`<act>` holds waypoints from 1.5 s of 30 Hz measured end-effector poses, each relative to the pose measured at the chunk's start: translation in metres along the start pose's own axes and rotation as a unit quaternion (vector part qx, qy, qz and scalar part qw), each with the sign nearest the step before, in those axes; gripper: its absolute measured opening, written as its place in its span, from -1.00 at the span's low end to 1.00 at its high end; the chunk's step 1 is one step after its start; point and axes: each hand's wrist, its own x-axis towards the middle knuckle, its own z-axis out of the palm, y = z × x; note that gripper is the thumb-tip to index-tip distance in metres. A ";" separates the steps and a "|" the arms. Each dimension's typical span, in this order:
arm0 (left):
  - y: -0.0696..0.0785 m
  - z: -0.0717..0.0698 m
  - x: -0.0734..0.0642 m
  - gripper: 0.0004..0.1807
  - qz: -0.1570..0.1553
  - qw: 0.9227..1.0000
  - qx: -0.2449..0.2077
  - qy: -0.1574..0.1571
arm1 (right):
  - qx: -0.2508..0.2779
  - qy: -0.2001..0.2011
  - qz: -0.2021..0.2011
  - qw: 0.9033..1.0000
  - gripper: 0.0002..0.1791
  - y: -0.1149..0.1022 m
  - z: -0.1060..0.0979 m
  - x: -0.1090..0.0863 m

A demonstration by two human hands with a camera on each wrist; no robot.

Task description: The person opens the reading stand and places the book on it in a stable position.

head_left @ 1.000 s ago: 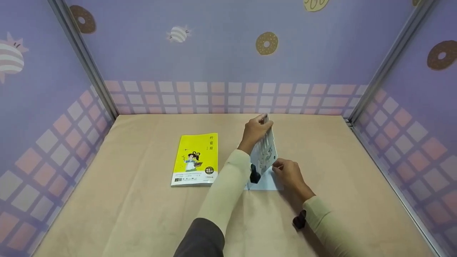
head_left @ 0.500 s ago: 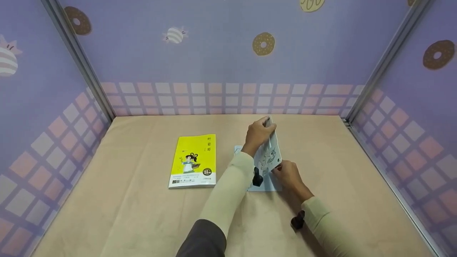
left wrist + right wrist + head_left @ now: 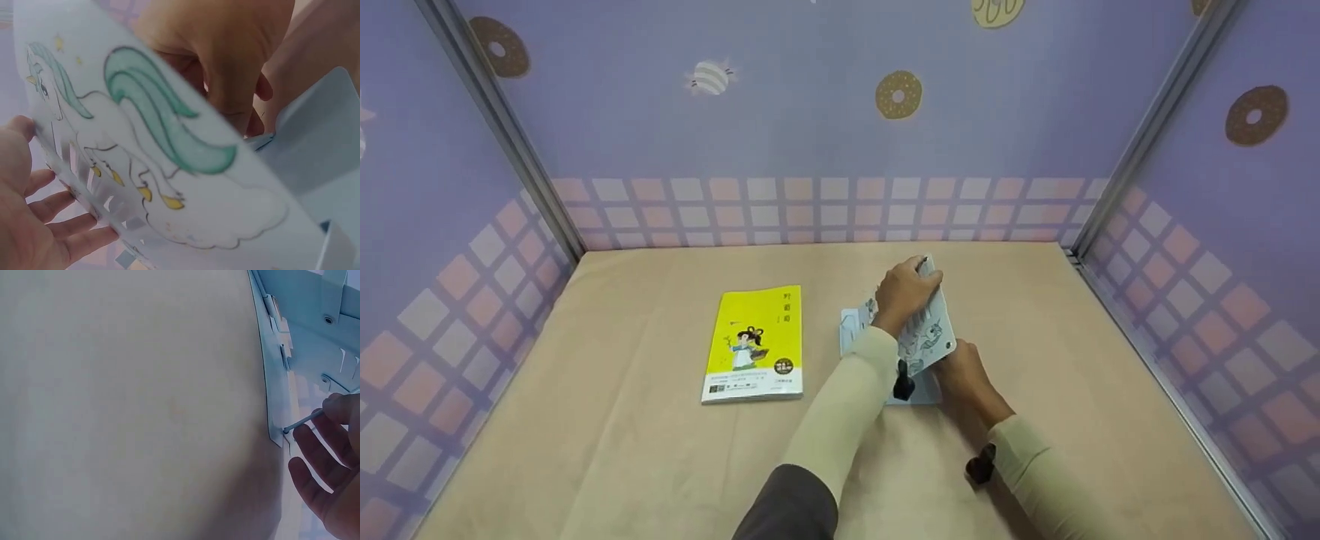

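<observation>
Pale-blue, unicorn-printed stand in left grip, thin rod in right grip.

Panel: bluish white, unicorn print — teal mane and tail, yellow hooves. Base: pale blue. Pinched strip: grey-blue. Book: bright yellow, white bottom band. Cloth: beige. Back wall: lilac, brown doughnuts — pink-and-white checks below.

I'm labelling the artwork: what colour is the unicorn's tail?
Teal green with dark outlines; the tail shows best in the left wrist view.
</observation>
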 end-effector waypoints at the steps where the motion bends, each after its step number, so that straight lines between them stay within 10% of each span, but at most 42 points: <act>1: 0.000 0.000 0.000 -0.47 0.001 1.000 0.003 0.003 | -0.003 0.000 -0.004 1.000 -0.83 0.000 -0.001 -0.001; 8: 0.000 0.000 0.002 -0.48 0.010 1.000 0.000 0.000 | 0.026 -0.015 -0.006 1.000 -0.66 -0.004 -0.005 -0.005; 21: -0.021 0.002 0.004 -0.26 0.005 0.996 0.016 -0.089 | 0.164 -0.093 -0.103 0.977 0.26 -0.007 0.000 -0.023; 38: -0.031 -0.005 0.014 -0.30 0.009 0.991 0.079 -0.109 | 0.115 -0.013 -0.112 0.987 0.13 -0.017 -0.004 -0.024; 45: -0.042 -0.018 0.017 -0.31 -0.013 0.993 0.068 -0.094 | 0.088 -0.007 -0.029 0.996 -0.06 -0.013 -0.017 -0.027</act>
